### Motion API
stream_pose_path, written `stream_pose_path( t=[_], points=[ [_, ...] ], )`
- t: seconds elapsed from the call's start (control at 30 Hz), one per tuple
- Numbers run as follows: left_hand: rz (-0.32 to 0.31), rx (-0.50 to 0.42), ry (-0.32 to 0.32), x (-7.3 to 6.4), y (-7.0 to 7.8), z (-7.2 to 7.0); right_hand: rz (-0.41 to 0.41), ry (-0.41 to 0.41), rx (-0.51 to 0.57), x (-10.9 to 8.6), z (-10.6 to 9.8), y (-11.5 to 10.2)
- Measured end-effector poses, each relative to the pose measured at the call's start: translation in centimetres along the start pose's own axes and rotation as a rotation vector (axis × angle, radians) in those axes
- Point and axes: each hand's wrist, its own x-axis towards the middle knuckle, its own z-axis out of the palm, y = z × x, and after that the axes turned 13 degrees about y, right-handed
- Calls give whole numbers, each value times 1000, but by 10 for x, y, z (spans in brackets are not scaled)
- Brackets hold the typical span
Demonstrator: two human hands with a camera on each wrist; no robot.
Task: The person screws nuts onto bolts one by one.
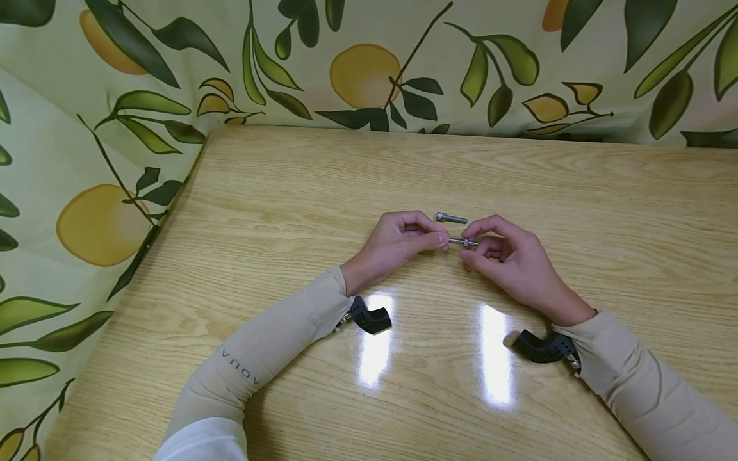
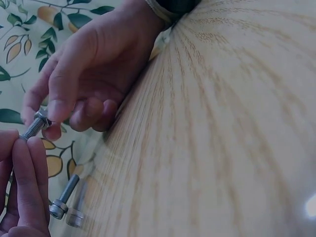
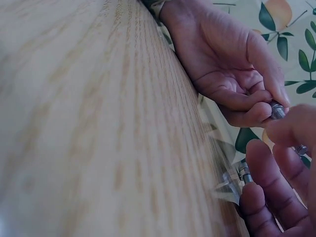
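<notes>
Between thumb and fingertips my left hand [image 1: 403, 240] pinches a metal bolt [image 1: 455, 241], its shaft pointing right toward the other hand. Close to the bolt's right end sits a hex nut [image 1: 466, 242], also seen as a nut [image 2: 42, 117] in the left wrist view. My right hand [image 1: 513, 256] has its thumb and index finger spread on either side of this nut, with a small gap showing in the head view. A second bolt [image 1: 451, 218] with a cylindrical head lies on the table just beyond the hands.
The wood-grain table [image 1: 300, 186] carries two bright reflections in front of the hands. Leaf-and-fruit patterned cloth [image 1: 277, 57] hangs along its back and left sides. Black wrist devices [image 1: 371, 317] hang below both beige sleeves [image 1: 271, 326].
</notes>
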Motion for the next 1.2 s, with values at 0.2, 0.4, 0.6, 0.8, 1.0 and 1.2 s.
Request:
stream_pose_path(
  t=[0.2, 0.4, 0.6, 0.8, 1.0, 1.2],
  points=[
    [0, 0, 3, 0, 0, 0, 25, 13, -40, 0, 0, -1],
    [-2, 2, 5, 0, 0, 0, -2, -5, 6, 1, 0, -1],
    [-3, 9, 8, 0, 0, -1, 31, 4, -17, 0, 0, -2],
    [8, 8, 2, -1, 1, 0, -3, -2, 6, 1, 0, 0],
    [10, 11, 4, -1, 2, 0, 41, 15, -40, 1, 1, 0],
    [10, 12, 2, -1, 2, 0, -12, 8, -8, 1, 1, 1]
  ],
)
